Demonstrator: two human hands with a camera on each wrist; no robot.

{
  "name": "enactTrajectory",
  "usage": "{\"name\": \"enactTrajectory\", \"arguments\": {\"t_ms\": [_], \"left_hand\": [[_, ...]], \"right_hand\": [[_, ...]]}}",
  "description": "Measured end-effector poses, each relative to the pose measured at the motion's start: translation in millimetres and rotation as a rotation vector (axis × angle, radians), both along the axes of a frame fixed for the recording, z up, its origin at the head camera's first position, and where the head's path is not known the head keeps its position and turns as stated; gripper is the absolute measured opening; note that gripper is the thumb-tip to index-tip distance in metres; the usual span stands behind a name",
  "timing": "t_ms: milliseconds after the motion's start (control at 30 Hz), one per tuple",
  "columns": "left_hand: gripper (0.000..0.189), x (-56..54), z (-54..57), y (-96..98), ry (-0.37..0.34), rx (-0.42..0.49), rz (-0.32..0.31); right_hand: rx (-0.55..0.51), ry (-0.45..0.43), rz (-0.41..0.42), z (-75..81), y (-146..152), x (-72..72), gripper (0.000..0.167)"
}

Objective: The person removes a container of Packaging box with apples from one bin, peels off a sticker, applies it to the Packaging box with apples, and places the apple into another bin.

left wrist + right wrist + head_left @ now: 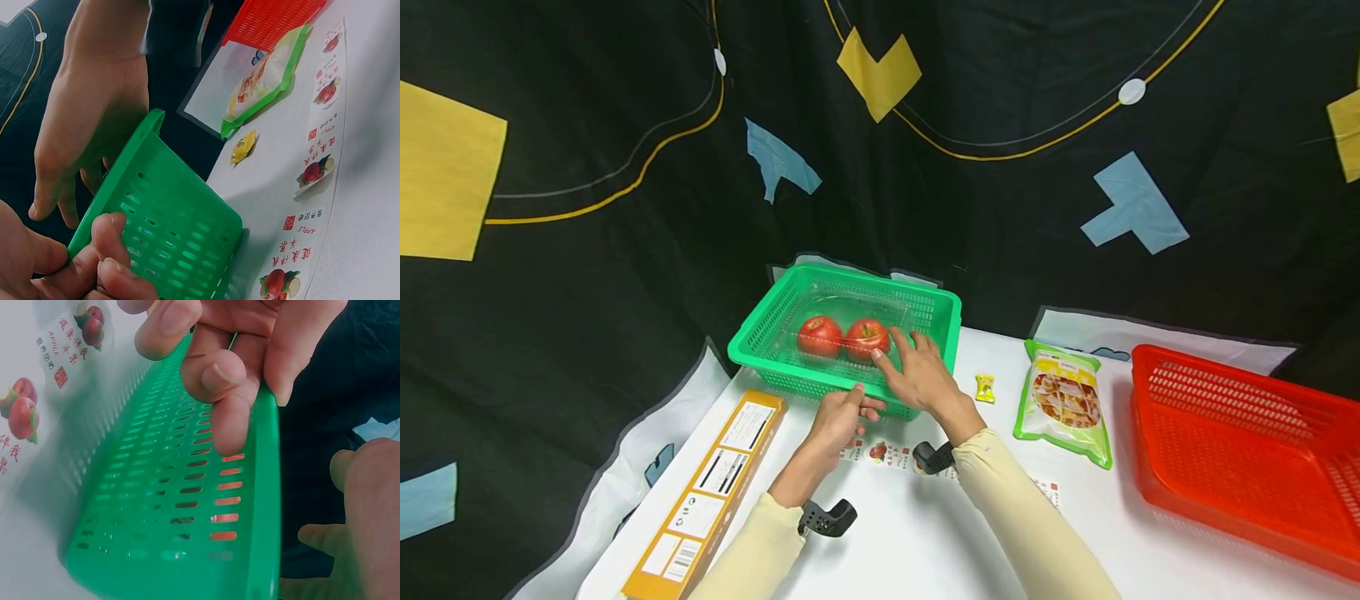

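A green plastic basket (850, 385) stands at the back of the table. Inside it two red apples, a left one (820, 337) and a right one (867, 340), sit in a clear plastic container (917, 315). My left hand (838, 421) pinches the basket's front rim, thumb on top and fingers outside against the slotted wall, as the left wrist view also shows. Above the right front of the basket, my right hand (921, 375) spreads its fingers close to the right apple. Whether its fingertips touch the container cannot be told. In the right wrist view the right hand (356, 531) is partly cut off.
A strip of apple-printed labels (895, 454) lies before the basket. Rightward are a small yellow packet (985, 388), a green-edged food bag (1066, 400) and a red basket (1240, 467). A long orange box (707, 492) lies left. Behind hangs a black cloth (970, 208).
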State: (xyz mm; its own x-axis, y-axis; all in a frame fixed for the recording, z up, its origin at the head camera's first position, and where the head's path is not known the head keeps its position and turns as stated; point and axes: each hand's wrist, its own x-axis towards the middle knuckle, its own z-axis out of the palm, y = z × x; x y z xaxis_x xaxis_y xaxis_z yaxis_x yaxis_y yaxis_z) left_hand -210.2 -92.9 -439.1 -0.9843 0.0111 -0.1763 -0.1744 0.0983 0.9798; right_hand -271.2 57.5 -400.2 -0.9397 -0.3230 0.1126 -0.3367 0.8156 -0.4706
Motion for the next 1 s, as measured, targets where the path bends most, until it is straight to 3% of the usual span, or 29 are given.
{"name": "enactTrajectory", "arguments": {"t_ms": [767, 1000], "left_hand": [[0.051, 1.2, -2.7, -0.2, 0.007, -0.001, -0.009], [0.050, 0.7, -1.3, -1.4, 0.003, 0.003, -0.017]], "right_hand": [[-0.080, -0.183, -0.081, -5.2, -17, -25.1, 0.063], [-0.167, -0.170, -0.101, -4.4, -22, -31.9, 0.059]]}}
